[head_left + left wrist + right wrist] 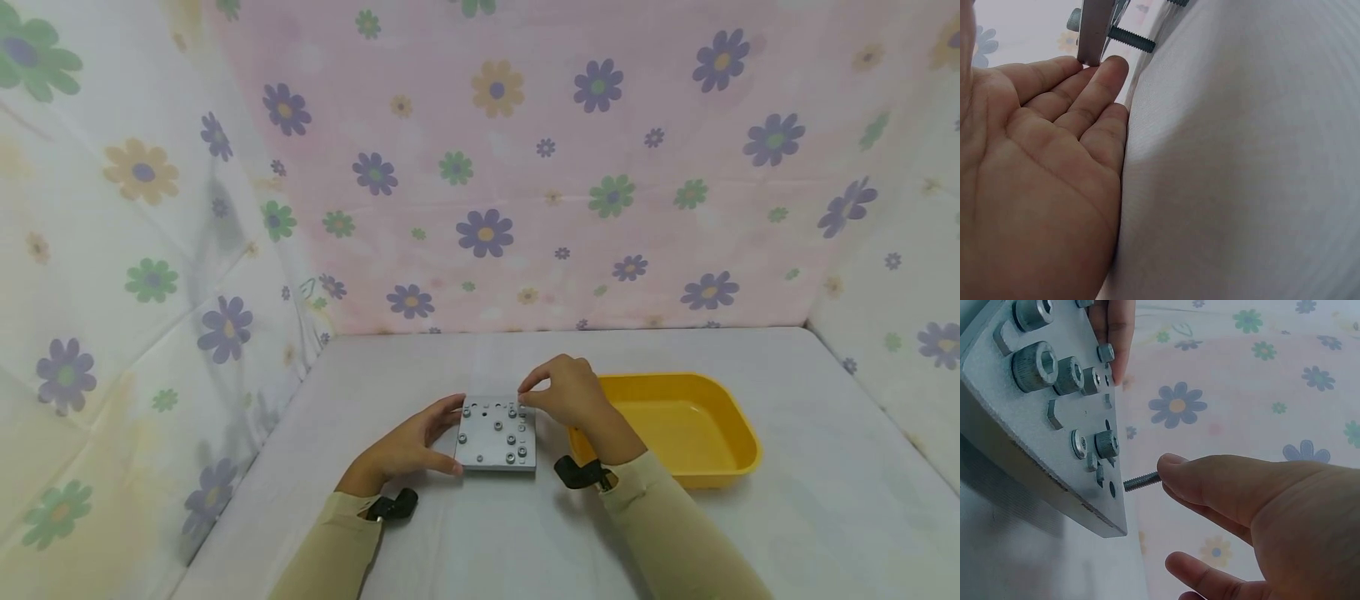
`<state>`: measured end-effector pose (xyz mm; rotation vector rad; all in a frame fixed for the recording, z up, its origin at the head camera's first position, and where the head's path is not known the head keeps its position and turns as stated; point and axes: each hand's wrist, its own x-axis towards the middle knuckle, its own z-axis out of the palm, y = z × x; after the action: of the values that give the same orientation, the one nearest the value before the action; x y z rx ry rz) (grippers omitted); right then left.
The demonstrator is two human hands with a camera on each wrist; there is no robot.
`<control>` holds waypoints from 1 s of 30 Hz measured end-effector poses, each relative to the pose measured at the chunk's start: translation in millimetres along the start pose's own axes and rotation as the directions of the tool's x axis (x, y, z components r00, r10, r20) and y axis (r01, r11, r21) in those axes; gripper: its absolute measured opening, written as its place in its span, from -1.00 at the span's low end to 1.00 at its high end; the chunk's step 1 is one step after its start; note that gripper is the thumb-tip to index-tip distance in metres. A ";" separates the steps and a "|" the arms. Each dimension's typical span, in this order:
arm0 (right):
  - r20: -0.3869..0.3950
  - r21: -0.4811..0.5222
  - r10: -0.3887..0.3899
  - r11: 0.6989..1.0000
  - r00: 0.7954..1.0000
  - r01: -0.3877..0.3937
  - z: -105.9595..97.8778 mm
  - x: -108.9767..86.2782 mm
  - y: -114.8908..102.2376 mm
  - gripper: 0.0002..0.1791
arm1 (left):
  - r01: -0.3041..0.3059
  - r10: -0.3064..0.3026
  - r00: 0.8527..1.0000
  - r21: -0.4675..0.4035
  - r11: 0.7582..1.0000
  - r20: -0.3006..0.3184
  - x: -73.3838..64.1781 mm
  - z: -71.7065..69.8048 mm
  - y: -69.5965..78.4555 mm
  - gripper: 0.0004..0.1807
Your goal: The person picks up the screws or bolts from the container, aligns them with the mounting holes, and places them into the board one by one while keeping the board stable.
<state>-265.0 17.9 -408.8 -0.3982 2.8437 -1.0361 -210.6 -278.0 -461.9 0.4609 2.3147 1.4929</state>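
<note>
A silvery metal plate (487,447) carries several socket-head screws, and hex-shaped recesses mark its top in the right wrist view. My left hand (416,440) holds the plate's left side, thumb at the near corner and fingers at the far one. Beneath the plate, a threaded screw shank (1132,39) sticks out above the white cloth in the left wrist view. Between thumb and fingers, my right hand (572,395) pinches a screw (1142,482) at the plate's far right corner. Its threaded end points at a round hole (1112,489); the fingers hide its head.
A yellow tray (675,429) stands right of the plate, partly behind my right forearm. White cloth (465,533) covers the table. Flowered curtains (525,183) hang at the back and both sides. Black wrist mounts (395,505) stick out from both sleeves.
</note>
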 end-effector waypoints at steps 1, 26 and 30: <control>-0.002 -0.006 -0.001 1.000 1.000 0.001 0.2 0.1 -0.2 -0.95 | -0.001 0.001 1.000 -0.002 1.000 0.001 0.0 0.0 0.1 0.32; 0.001 -0.068 0.027 0.997 1.000 -0.027 0.7 0.5 -3.9 -0.95 | 0.004 -0.004 1.000 -0.001 1.000 -0.002 -2.4 0.6 2.1 0.29; -0.001 -0.088 0.032 0.996 0.999 -0.032 1.6 1.1 -2.6 -0.95 | -0.015 0.015 1.000 -0.004 1.000 0.009 -1.3 0.5 0.0 0.29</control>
<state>-265.2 14.7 -408.4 -0.3581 2.8929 -0.9078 -209.2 -278.2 -462.0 0.4838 2.3061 1.4984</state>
